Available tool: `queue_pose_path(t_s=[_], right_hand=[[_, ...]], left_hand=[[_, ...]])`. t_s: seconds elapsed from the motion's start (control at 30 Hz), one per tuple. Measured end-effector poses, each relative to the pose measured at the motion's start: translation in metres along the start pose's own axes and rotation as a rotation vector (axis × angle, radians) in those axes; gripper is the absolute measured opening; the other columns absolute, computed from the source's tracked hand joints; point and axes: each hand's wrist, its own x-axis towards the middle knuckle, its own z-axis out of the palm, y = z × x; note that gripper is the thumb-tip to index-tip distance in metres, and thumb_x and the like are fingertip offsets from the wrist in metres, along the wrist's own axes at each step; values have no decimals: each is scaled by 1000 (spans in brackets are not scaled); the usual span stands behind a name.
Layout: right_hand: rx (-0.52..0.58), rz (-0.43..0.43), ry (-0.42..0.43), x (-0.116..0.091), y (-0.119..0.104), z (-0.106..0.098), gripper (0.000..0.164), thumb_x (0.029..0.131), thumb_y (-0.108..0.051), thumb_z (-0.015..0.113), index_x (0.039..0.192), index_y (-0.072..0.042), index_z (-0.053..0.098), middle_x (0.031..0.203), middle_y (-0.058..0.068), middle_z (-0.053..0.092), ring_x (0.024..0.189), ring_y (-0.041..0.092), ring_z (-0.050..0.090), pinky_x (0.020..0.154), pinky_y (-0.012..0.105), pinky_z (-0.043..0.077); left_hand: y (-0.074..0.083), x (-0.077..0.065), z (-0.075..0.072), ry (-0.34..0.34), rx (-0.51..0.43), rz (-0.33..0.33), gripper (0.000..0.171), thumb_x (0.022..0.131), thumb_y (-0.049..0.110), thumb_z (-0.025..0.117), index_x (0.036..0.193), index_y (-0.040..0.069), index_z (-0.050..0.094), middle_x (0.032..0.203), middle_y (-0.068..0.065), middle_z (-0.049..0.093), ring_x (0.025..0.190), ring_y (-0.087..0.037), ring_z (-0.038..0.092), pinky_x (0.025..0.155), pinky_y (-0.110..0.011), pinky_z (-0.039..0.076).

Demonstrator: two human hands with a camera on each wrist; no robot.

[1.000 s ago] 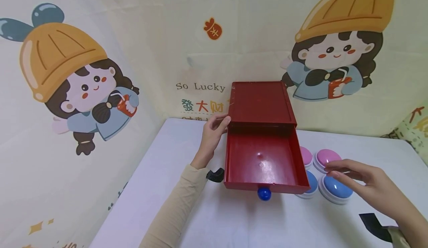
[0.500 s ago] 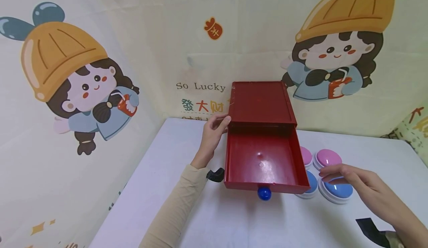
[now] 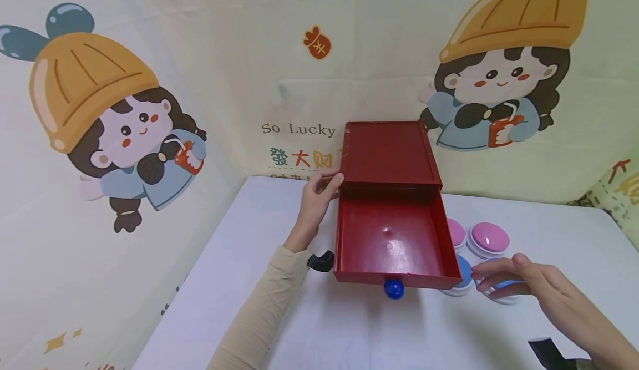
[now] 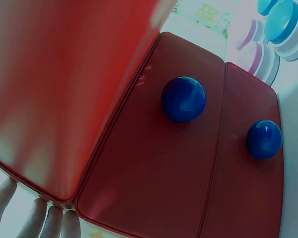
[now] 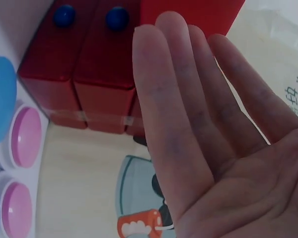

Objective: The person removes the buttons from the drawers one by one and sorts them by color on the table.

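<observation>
A red cabinet (image 3: 391,153) stands against the back wall with its top drawer (image 3: 386,214) pulled far out. Nothing lies inside that drawer, and a round blue knob (image 3: 394,289) sits on its front. My left hand (image 3: 315,206) touches the cabinet's left side with its fingertips. Below the pulled-out drawer, the left wrist view shows two closed lower drawers with blue knobs (image 4: 184,99). My right hand (image 3: 549,289) hovers right of the drawer, fingers extended and holding nothing. It partly covers the right-hand blue push button (image 3: 504,300).
Another blue button (image 3: 464,273) and two pink buttons (image 3: 490,238), all on white bases, stand on the white table (image 3: 279,325) right of the cabinet. The open drawer overlaps some of them in the head view. A printed cloth (image 3: 279,81) hangs behind.
My right hand has moved slightly down and left, from beside the right pink button to over the right blue one. The left hand, cabinet and drawer have stayed put.
</observation>
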Motion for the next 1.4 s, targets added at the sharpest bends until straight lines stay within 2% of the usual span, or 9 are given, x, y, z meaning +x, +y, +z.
queue_pose_path(t_s=[0.13, 0.33, 0.6, 0.83, 1.17, 1.4], right_hand=[[56, 7, -84, -2, 0, -1, 58, 102, -29, 10, 118, -2, 59, 102, 1, 67, 86, 15, 65, 69, 28, 54], [119, -36, -205, -1, 3, 0, 61, 102, -26, 7, 116, 0, 60, 100, 0, 68, 84, 17, 66, 67, 29, 55], [193, -82, -288, -1, 1, 5, 59, 102, -22, 6, 117, -5, 60, 107, 5, 66, 92, 21, 64, 71, 31, 55], [256, -26, -292, -1, -2, 14, 53, 103, -26, 12, 118, -3, 58, 109, 5, 65, 93, 20, 63, 72, 32, 55], [289, -14, -338, -1, -9, 26, 55, 103, -27, 12, 117, -6, 61, 108, 7, 66, 94, 22, 63, 73, 30, 54], [320, 18, -353, 3, -12, 32, 56, 103, -31, 11, 118, -7, 60, 111, 7, 64, 96, 22, 62, 74, 31, 54]], left_hand=[[0, 0, 0, 1, 2, 3, 36, 87, 38, 62, 115, 16, 59, 111, -3, 61, 102, -18, 58, 83, -40, 51], [0, 0, 0, 0, -2, 6, 36, 87, 38, 62, 115, 16, 59, 111, -3, 61, 101, -18, 59, 83, -41, 51], [-1, 0, 0, -1, -6, 3, 36, 88, 36, 61, 116, 13, 59, 111, -5, 60, 100, -19, 58, 81, -36, 52], [27, -10, 4, -14, -1, -6, 32, 91, 21, 58, 118, 3, 56, 112, -11, 60, 100, -19, 59, 82, -37, 51], [27, -10, 4, -17, 11, -10, 33, 91, 23, 58, 119, 5, 56, 112, -8, 59, 100, -19, 58, 84, -44, 50], [26, -10, 4, -18, 9, -11, 33, 91, 23, 58, 118, 5, 56, 111, -8, 60, 100, -19, 59, 82, -36, 51]])
